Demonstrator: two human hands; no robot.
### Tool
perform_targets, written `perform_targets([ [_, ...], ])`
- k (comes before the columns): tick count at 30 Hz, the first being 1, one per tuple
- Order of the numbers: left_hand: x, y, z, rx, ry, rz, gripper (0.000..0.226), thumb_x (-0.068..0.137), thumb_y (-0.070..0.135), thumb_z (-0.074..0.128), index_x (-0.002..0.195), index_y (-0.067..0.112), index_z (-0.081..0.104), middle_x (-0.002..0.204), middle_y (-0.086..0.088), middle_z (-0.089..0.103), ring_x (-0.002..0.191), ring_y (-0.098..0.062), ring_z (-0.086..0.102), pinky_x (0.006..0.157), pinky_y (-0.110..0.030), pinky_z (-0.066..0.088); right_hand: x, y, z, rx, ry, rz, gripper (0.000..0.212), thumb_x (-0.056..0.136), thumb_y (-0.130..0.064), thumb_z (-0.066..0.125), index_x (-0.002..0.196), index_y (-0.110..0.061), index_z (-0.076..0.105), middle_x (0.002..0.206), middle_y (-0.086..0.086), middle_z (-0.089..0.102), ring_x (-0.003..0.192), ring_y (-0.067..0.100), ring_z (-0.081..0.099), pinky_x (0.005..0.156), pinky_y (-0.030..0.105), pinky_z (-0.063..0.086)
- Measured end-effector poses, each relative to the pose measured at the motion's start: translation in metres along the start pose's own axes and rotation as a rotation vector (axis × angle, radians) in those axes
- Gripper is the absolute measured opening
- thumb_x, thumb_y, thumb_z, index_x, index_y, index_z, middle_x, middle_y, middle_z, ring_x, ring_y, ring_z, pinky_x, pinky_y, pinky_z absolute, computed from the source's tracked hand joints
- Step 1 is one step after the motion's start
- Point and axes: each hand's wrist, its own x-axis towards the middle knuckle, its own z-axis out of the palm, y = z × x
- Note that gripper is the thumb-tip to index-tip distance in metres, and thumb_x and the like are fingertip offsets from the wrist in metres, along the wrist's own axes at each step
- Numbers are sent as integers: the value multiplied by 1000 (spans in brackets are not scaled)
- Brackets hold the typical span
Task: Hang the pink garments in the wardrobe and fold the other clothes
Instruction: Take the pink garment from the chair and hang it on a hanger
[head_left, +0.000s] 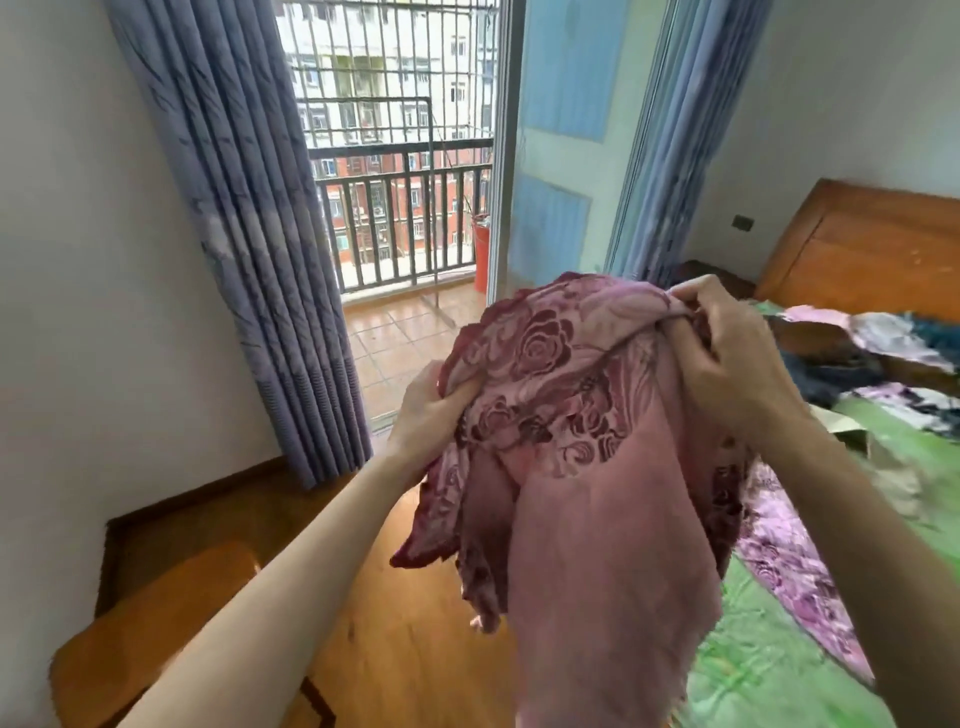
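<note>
Head cam, pink garment (582, 441) — L hand (431, 410) grips left edge, R hand (727, 338) pinches top, rest hanging below.

Two bare forearms, entering from the lower left and the lower right of the frame and narrowing toward the wrists near the middle. No sleeve, cuff or glove visible anywhere along them. Left hand (434, 410) at centre, partly covered, with thumb and knuckles showing. Right hand (737, 338) right of centre and higher in the frame, with short, unpainted nails. No ring, watch or bracelet visible on either wrist or finger.
</note>
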Motion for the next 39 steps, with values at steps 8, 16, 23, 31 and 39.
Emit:
perform_targets([
  [8, 35, -2, 27, 191, -304, -56, 54, 83, 33, 83, 114, 35, 40, 118, -6, 67, 102, -19, 70, 94, -40, 57, -16, -17, -30, -97, -75, 217, 12, 105, -15, 55, 106, -24, 63, 92, 10, 71, 82, 30, 66, 74, 41, 49],
  [16, -2, -14, 110, 433, -70, 781, 21, 92, 22, 57, 111, 17, 65, 110, 0, 53, 102, -25, 52, 86, -44, 46, -40, -46, -68, -280, 3, 278, 15, 102, -10, 57, 105, -24, 61, 94, -6, 68, 83, -4, 60, 70, 8, 41],
  [23, -37, -35, 178, 431, -545, 724, 74, 95, 43, 61, 160, 20, 34, 141, -5, 47, 124, -30, 45, 104, -43, 43, -81, -65, -95, -327, 64, 363, 13, 103, -10, 55, 106, -22, 61, 90, 1, 67, 82, 15, 62, 72, 30, 48],
  [31, -57, -34, 213, 167, -591, 627, 23, 91, 3, 62, 108, 18, 55, 106, 0, 62, 97, -27, 58, 76, -26, 33, -146, -70, -135, -437, 169, 478, 6, 105, -20, 54, 107, -21, 59, 91, 1, 67, 83, 20, 63, 74, 40, 48],
  [39, -73, 17, 242, 151, -627, 847, 13, 98, 19, 65, 111, 19, 64, 106, 5, 66, 101, -20, 60, 85, -37, 46, -241, -67, -188, -720, 100, 701, 36, 86, -60, 49, 118, -44, 53, 78, -19, 58, 77, 23, 60, 70, 37, 42],
])
